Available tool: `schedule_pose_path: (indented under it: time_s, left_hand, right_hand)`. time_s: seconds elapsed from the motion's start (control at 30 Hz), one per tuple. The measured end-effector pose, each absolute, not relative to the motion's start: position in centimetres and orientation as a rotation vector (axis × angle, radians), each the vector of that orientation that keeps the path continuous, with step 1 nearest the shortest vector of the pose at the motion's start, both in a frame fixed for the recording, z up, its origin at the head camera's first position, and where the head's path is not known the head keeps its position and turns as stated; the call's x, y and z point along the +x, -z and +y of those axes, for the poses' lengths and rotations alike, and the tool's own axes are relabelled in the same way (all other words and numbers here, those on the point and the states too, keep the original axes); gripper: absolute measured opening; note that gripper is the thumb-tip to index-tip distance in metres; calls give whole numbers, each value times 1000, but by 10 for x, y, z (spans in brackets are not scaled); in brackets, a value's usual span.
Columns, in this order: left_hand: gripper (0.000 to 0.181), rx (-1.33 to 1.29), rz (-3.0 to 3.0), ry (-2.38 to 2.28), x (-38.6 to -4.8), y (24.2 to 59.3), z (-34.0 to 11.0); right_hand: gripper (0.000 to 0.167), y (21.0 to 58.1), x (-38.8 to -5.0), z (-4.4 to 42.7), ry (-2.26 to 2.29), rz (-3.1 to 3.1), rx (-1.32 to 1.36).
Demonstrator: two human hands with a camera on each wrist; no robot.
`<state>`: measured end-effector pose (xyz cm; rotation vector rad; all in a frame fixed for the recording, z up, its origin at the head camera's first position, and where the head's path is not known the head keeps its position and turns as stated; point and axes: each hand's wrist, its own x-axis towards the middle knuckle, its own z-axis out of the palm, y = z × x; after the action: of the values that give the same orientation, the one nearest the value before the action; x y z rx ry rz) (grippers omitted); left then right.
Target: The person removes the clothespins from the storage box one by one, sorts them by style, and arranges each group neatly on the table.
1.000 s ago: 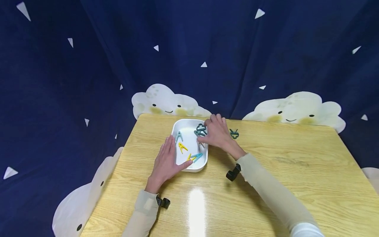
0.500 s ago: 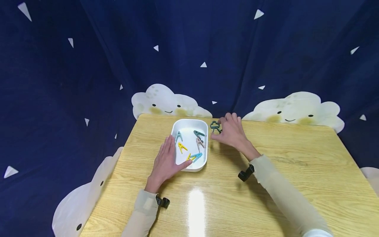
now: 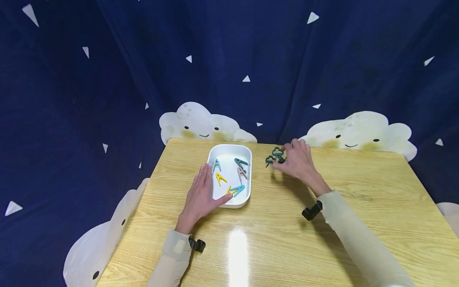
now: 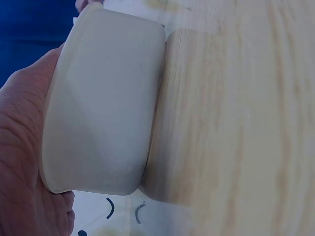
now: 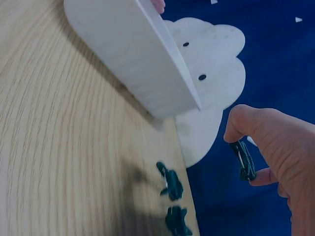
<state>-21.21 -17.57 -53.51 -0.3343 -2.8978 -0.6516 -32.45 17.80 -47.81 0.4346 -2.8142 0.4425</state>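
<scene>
My right hand pinches a dark green cloud-shaped clip between thumb and finger, raised above the table to the right of a white box. Just below it, two more dark green clips lie on the tabletop; the fingers partly hide one in the head view. Along the left side of the white box my left hand rests with straight fingers, its thumb over the near rim. Inside the box lie a pale teal clothespin, yellow ones, a blue one, a dark green one and a beige one.
The wooden table stretches wide to the right of the box. At its back edge hangs a dark blue curtain with white clouds and triangles. A bright reflection shows near the front of the table.
The right hand has carried the dark green clip from over the box rightward to above the clips on the table. My left hand and the box stay in place.
</scene>
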Motion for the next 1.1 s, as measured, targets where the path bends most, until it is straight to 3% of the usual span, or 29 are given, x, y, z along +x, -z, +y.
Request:
schedule_pose_path:
  time_s: [0.73, 1.1]
  left_hand:
    - [132, -319, -2917, 641, -213, 537, -177]
    - [132, -324, -2909, 663, -212, 535, -177]
  right_hand:
    - [63, 514, -336, 236, -456, -2815, 364]
    - [70, 538, -347, 254, -430, -2917, 323]
